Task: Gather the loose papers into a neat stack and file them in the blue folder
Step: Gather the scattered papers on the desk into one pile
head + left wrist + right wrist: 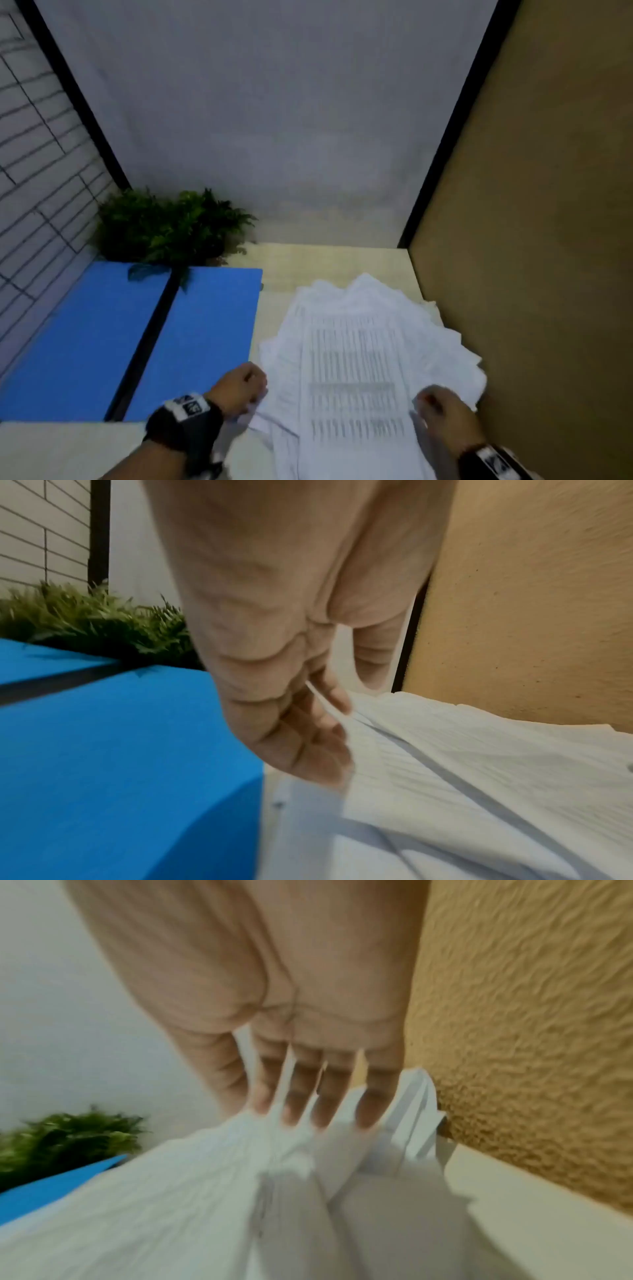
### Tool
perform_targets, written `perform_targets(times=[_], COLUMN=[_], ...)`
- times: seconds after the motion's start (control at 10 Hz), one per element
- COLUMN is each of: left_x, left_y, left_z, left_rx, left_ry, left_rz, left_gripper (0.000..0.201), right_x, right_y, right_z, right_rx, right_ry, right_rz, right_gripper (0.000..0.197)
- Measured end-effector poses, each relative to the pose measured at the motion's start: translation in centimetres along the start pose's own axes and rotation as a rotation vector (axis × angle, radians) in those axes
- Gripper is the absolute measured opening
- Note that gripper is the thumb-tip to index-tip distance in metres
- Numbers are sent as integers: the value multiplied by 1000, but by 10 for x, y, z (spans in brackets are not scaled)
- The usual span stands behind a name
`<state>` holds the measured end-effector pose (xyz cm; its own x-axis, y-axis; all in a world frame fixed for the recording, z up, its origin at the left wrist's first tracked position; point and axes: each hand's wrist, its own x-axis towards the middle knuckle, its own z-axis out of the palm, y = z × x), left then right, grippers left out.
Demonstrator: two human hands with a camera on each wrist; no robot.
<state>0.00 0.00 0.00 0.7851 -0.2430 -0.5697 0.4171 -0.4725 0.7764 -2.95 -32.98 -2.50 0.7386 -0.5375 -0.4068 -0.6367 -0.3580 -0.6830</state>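
Pale desk point(329, 262), papers point(352, 356) held between left hand point(239, 387), right hand point(442, 407)

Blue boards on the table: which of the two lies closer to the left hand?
The right blue board, beside the paper pile that the left hand pinches. The other blue board lies beyond the dark gap, by the tiled wall.

Black straps point(185, 426) with white, black-marked blocks point(190, 406) sit just behind the left hand point(239, 387) and right hand point(442, 407).
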Motion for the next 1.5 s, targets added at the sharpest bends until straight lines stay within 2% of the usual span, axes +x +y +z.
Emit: perform_targets(times=[0.1, 0.2, 0.3, 0.4, 0.5, 0.6, 0.7, 0.8, 0.9, 1.0, 1.1, 1.2, 1.3, 1.4, 1.5], left_x=[16, 17, 17, 18, 19, 13, 4, -5, -14, -18, -17, -18, -16, -13, -12], left_y=[11, 18, 16, 12, 0, -3, -2, -2, -8, -17, -29, -30, -29, -33, -29], left_z=[32, 67, 95, 121, 135, 133, 118, 96, 77, 75, 87, 99, 103, 102, 99], left_rx=[-44, -33, 41, -138, -125, -131, -165, -122, -41, -29, -94, -232, -261, -307, -281], left_ry=[59, 64, 42, 59, 91, 110, 140, 203, 235, 245, 238, 261, 258, 294, 347], left_rz=[-57, -99, -101, -106, -92, -70, -47, -3, -29, -99, -192, -236, -215, -193, -178], left_gripper=[14, 33, 69, 81, 54, 40, 33, 31, 25, 19, 35, 25, 18, 24, 21], right_x=[-153, -77, -66, -74, -76, -69, -61, -61, -63, -57, -56, -72, -98, -109, -91], right_y=[55, 25, 44, 38, 41, 43, 47, 50, 36, 20, 14, 25, 44, 49, 49], right_z=[-179, -61, -45, -29, -26, -34, -42, -48, -62, -75, -76, -59, -49, -62, -73], right_rx=[75, -55, 9, 98, 289, 430, 450, 532, 463, 279, 176, 308, 385, 82, 77], right_ry=[248, 32, 23, -30, 12, -21, -15, 93, 133, 290, 258, 49, -176, -537, -442], right_rz=[-63, 184, 168, 162, 124, 163, 204, 205, 192, 170, 236, 385, 440, 379, 287], right_gripper=[26, 51, 53, 51, 55, 44, 26, 23, 17, 26, 23, 5, 24, 33, 29])
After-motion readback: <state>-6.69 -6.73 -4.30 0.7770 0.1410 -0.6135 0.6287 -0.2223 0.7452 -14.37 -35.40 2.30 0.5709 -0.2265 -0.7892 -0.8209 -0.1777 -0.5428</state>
